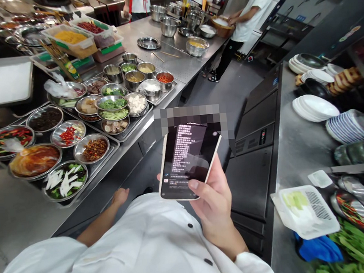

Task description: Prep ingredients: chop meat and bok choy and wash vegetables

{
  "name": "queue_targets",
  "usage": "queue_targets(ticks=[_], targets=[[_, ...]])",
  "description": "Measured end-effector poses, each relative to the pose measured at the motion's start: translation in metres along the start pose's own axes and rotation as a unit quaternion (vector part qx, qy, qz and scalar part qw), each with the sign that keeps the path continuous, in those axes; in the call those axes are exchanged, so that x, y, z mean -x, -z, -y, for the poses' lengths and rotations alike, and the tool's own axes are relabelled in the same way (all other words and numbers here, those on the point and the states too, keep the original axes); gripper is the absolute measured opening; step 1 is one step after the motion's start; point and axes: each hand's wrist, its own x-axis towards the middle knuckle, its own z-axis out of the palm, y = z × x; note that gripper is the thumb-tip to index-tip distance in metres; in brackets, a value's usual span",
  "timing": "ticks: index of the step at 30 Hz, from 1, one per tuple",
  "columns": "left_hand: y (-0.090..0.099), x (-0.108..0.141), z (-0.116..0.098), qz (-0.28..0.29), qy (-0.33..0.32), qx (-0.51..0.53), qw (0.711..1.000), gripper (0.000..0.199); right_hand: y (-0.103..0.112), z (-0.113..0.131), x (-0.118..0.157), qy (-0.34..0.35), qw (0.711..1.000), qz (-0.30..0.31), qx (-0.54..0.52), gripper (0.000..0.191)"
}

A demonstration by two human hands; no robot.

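Observation:
My right hand is closed round a smartphone in a pale case, held upright in front of my white jacket. Its thumb lies on the lower part of the lit screen, which shows lines of text; the top is blurred out. My left hand hangs low at my side, by the front of the left counter. Its fingers look loosely bent, and I see nothing in them. Nearest to it on the counter stand a bowl of sliced white and green vegetables and a bowl of chopped brown topping.
Trays of ingredient bowls line the left steel counter. Stacked plates, a white plastic basket, a blue cloth and leafy greens lie on the right counter. A co-worker stands farther up the aisle.

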Motion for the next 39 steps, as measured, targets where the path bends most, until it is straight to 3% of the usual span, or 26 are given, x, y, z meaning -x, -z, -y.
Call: queue_targets(ticks=[5, 11, 13, 16, 17, 19, 21, 27, 33, 39], targets=[[0.013, 0.003, -0.013, -0.064, 0.059, 0.18, 0.98, 0.054, 0.0, -0.001, 0.001, 0.004, 1.0, 0.003, -0.001, 0.043], [0.068, 0.005, -0.013, -0.142, 0.019, 0.399, 0.906, 0.053, 0.001, -0.002, 0.002, -0.003, 1.0, 0.005, -0.003, 0.042], [0.084, 0.008, -0.013, -0.147, 0.009, 0.538, 0.83, 0.044, 0.001, -0.003, 0.002, -0.004, 1.0, 0.01, -0.011, 0.041], [0.099, 0.012, -0.018, -0.134, 0.008, 0.75, 0.648, 0.029, 0.0, -0.005, 0.002, -0.005, 1.0, 0.014, -0.019, 0.044], [0.103, 0.012, -0.021, -0.132, 0.012, 0.787, 0.602, 0.026, 0.0, -0.006, 0.002, -0.006, 1.0, 0.015, -0.02, 0.046], [0.11, 0.01, -0.028, -0.14, 0.027, 0.831, 0.537, 0.023, 0.0, -0.007, 0.001, -0.008, 0.999, 0.019, -0.026, 0.048], [0.116, 0.007, -0.033, -0.154, 0.047, 0.855, 0.493, 0.019, 0.0, -0.009, 0.0, -0.009, 0.999, 0.029, -0.033, 0.046], [0.131, -0.001, -0.032, -0.17, 0.093, 0.875, 0.444, 0.012, 0.0, -0.014, -0.002, -0.012, 0.998, 0.044, -0.049, 0.047], [0.15, -0.018, -0.025, -0.19, 0.16, 0.865, 0.436, 0.03, -0.002, -0.019, -0.007, -0.034, 0.998, 0.045, -0.041, 0.059], [0.159, -0.011, 0.014, -0.238, 0.219, 0.848, 0.421, 0.044, -0.001, -0.024, -0.01, -0.063, 0.994, 0.054, -0.065, 0.057]])
